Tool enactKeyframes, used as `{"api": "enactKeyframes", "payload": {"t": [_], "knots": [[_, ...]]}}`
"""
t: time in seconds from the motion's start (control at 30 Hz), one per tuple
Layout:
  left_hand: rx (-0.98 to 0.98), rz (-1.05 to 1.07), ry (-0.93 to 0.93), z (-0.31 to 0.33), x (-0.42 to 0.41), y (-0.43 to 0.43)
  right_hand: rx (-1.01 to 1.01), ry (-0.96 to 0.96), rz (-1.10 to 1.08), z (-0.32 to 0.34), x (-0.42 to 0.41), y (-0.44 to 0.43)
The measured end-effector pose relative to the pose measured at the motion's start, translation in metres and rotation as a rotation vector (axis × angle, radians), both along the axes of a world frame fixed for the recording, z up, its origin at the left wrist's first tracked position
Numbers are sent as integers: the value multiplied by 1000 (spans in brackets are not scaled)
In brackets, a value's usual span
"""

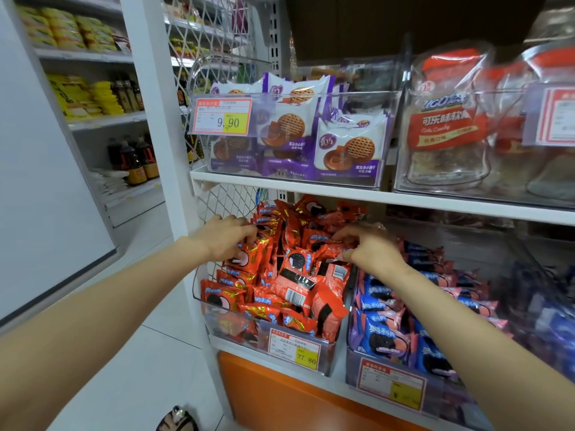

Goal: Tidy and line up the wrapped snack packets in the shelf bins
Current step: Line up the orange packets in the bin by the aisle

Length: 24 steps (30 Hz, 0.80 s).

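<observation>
Two hands in the clear bin (217,321) of red snack packets (295,287).
Left hand (224,241) grasps a red packet (249,258); right hand (370,247) pinches others. Blue packets (389,334) fill the bin just right; purple biscuit packets (348,147) above.

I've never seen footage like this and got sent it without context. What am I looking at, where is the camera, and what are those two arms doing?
There is no machine here. The single picture comes from a wide-angle camera worn on a person's head, looking forward and down, so the two bare arms are the wearer's own.

They stand at a shop shelf. Both hands reach into a clear bin piled with red snack packets lying at all angles. The left hand has its fingers curled around a packet at the bin's left side; the right hand pinches among packets near the right side.

Beside it sits a bin of blue packets; on the shelf above, purple-and-white biscuit packets. Yellow price tags hang on the fronts.
</observation>
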<state>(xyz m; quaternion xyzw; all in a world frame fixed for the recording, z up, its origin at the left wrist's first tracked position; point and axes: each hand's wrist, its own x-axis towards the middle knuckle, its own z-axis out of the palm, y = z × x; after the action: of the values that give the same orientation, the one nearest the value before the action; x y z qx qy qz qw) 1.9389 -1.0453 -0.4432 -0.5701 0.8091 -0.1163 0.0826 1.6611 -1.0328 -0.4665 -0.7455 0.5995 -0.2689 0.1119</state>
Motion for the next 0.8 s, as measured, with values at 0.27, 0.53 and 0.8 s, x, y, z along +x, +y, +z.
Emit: {"api": "enactKeyframes", "payload": {"t": [0.27,0.53,0.8], "knots": [[-237,-55,215,20,-51,8,-55,-163,-141,2,4,-3],[-302,-168,216,2,-107,-18,-99,-80,-113,2,1,4],[-112,-76,886,22,-96,2,-16,-584,11,12,2,2]]}}
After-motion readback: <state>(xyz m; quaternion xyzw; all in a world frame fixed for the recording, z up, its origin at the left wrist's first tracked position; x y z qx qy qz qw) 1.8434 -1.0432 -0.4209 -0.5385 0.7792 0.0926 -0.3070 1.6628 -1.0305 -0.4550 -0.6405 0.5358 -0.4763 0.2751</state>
